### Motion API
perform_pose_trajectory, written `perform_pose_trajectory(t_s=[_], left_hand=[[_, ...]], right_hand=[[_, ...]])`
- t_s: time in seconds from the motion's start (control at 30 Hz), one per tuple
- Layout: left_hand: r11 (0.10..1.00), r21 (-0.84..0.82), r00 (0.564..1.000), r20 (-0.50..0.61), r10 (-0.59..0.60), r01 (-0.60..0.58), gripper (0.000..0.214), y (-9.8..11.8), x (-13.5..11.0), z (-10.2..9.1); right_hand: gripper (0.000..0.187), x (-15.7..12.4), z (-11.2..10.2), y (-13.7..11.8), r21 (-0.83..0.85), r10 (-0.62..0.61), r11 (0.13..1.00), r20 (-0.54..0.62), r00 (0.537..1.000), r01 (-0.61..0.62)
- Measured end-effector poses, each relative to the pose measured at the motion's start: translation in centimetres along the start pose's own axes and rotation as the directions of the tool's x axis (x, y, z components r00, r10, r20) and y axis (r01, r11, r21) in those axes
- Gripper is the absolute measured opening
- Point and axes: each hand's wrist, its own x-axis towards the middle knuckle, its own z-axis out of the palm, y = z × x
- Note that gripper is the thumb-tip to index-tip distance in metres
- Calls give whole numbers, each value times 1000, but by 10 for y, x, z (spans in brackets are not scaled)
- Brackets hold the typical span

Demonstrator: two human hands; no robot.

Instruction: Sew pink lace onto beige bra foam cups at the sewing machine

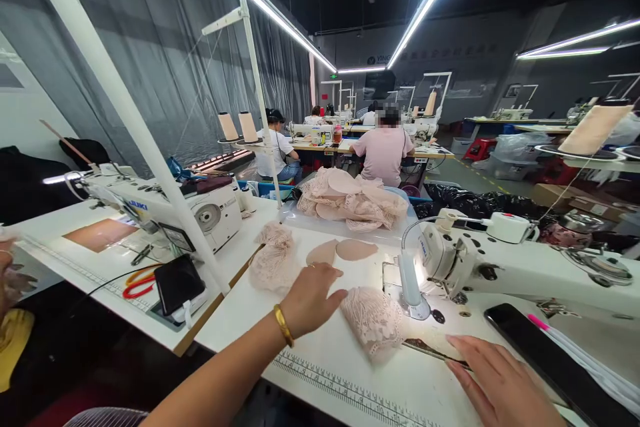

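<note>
My left hand [315, 297], with a gold bangle on its wrist, reaches across the white sewing table. Its thumb is held apart from the fingers, and the fingertips are at the near edge of a beige oval pad [323, 252]. A second beige pad [357, 249] lies just right of that one. Below my thumb sits a pale pink lace cup [374, 323]; more gathered lace [274, 260] lies to the left. My right hand [500, 380] rests open near the table's front, fingers stretched out, beside the sewing machine [465, 260]. Nothing shows in it.
A heap of lace pieces [353, 200] fills a plastic tray behind the table. A black phone [545, 360] and white cable lie at right. Another sewing machine [165, 207] stands left, near a thread-stand pole [135, 127]. Seated people [383, 147] work further back.
</note>
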Motion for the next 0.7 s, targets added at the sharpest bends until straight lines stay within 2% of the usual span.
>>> perform_pose_trajectory(t_s=[0.07,0.13,0.17,0.2,0.23,0.3,0.37,0.43,0.47,0.5,0.57,0.6,0.63,0.7], left_hand=[[1000,-9,999,42,-11,11,31,19,4,28],[999,-42,997,66,37,-35,34,39,5,52],[996,-60,993,93,78,-73,43,47,4,61],[992,-67,984,135,113,-105,53,54,4,69],[990,-82,976,172,130,-118,53,59,3,74],[982,-162,969,212,127,-94,32,63,4,76],[964,-264,976,197,94,-40,11,60,4,69],[910,-415,976,208,70,23,14,54,1,57],[847,-528,971,228,69,63,20,50,-1,51],[740,-663,965,250,73,115,26,46,-4,46],[423,-876,956,287,67,233,33,40,-12,40],[267,-923,953,300,48,277,35,38,-16,38],[152,-940,949,314,23,307,36,36,-20,38],[11,-930,930,367,7,367,37,34,-25,38]], right_hand=[[32,7,20,-15,75,-9,997,85,996,3],[45,17,38,-32,189,125,970,158,979,-154],[52,22,45,-40,258,192,935,215,958,-245],[56,26,49,-47,320,231,892,282,931,-319],[57,30,52,-53,363,244,859,330,912,-361],[58,34,50,-63,443,279,777,394,876,-446],[61,33,42,-70,495,372,680,402,836,-541],[70,29,33,-76,538,459,594,385,801,-598],[76,28,30,-80,567,468,566,377,800,-598],[81,28,27,-85,605,459,532,381,802,-592],[81,30,24,-95,688,429,427,417,801,-587],[73,32,24,-100,721,419,361,441,793,-592],[63,34,23,-105,741,415,305,461,784,-598],[46,39,23,-112,760,403,267,471,785,-593]])
